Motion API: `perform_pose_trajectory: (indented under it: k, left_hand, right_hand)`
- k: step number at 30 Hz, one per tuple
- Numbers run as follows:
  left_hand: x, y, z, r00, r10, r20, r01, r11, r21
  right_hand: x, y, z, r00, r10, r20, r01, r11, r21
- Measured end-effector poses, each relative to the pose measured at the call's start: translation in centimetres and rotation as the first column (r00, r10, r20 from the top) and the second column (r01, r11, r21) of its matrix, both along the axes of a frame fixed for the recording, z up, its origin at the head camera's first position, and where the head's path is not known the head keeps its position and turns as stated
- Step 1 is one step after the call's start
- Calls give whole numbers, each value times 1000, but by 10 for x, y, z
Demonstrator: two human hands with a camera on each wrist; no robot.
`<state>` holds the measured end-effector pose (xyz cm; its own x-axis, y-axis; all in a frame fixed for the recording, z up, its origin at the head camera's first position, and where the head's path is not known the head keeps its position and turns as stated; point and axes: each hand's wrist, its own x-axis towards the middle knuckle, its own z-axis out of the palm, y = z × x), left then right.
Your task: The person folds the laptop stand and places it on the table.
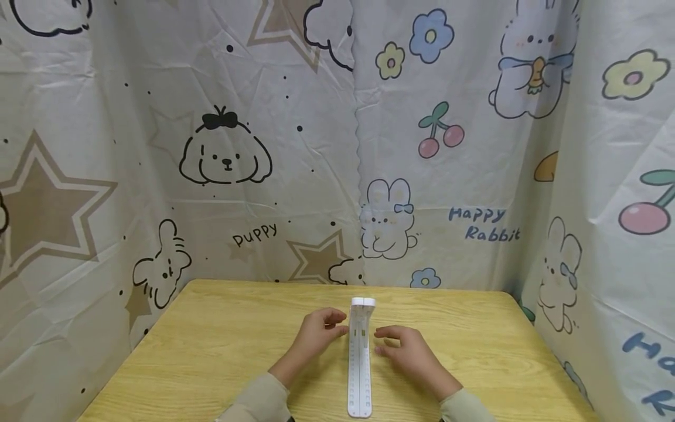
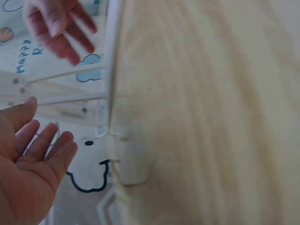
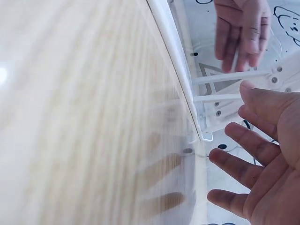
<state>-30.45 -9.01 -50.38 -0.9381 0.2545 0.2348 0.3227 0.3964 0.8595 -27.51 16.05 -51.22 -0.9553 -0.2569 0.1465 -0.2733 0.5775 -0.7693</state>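
Observation:
A white plastic folding stand [image 1: 360, 375] with a long, slotted base stands on the table in the head view, its raised part at the far end. My left hand [image 1: 320, 333] is just left of its upright part, fingers loosely bent and holding nothing. On the other side, my right hand [image 1: 403, 349] hovers beside the stand with fingers relaxed and nothing in them. Thin struts of the stand [image 2: 70, 99] run between both hands in the left wrist view. In the right wrist view, the right hand [image 3: 262, 164] has its fingers spread, apart from the stand [image 3: 229, 76].
A yellow wood-grain table [image 1: 237, 328] lies under the hands, with its back edge close to a hanging curtain [image 1: 316, 146]. The curtain is printed with puppies, rabbits, stars and flowers and also covers both sides.

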Motion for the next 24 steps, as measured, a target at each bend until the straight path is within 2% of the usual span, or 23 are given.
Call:
perform_pose_trajectory:
  k: [6,12,18,24]
  left_hand:
    - [-2,5,-7,999,10,50,-5,997,-81]
    - [-11,13,-11,996,-50,75,60,988,-139]
    - [-20,20,-14,993,-110,34,115,967,-229]
    - [-29,24,-16,991,-123,-52,93,914,-395]
  right_hand:
    - [-14,-6,-6,998,-55,-4,55,998,0]
    - [-29,-7,-15,998,-32,-52,34,999,37]
    - [-38,-8,-14,991,82,-103,-69,990,122]
    - [-46,-13,-17,986,137,-99,-123,983,135]
